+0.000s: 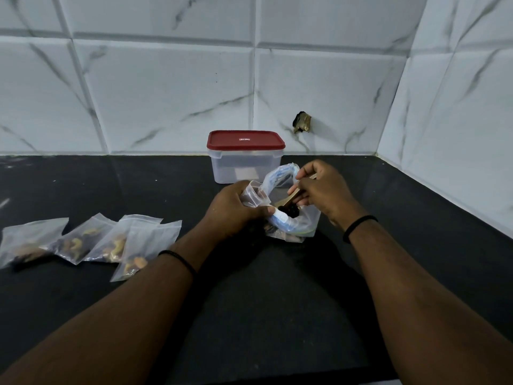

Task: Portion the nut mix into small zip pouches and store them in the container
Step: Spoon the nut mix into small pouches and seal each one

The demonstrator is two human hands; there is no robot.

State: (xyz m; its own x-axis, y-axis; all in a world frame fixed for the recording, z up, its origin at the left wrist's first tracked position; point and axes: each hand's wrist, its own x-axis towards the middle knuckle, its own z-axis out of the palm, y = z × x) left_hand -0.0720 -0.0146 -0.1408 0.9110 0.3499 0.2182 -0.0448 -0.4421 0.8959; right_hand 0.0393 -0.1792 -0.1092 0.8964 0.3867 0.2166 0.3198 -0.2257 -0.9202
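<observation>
**On black counter, scooping into pouch**

Left hand point(233, 209) grips small clear zip pouch point(254, 195) beside large clear nut-mix bag point(288, 218). Right hand point(322, 190) pinches wooden spoon point(291, 197) over it. Red-lidded clear plastic container point(245, 157) stands behind; four filled pouches point(91, 243) lie left.

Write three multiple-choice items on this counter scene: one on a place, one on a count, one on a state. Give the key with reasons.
1. Where do the filled small clear zip pouches lie?
A. left of the hands on the black counter
B. inside the container
C. against the right wall

2. How many filled pouches lie there?
A. two
B. four
C. six

3. What state is the clear plastic container with the red lid in?
A. open, lid beside it
B. tipped over
C. upright, lid on

Key: 1 A, they lie in a row at the left; 2 B, four show, overlapping; 3 C, the lid sits on top, behind the left hand and right hand.
</observation>
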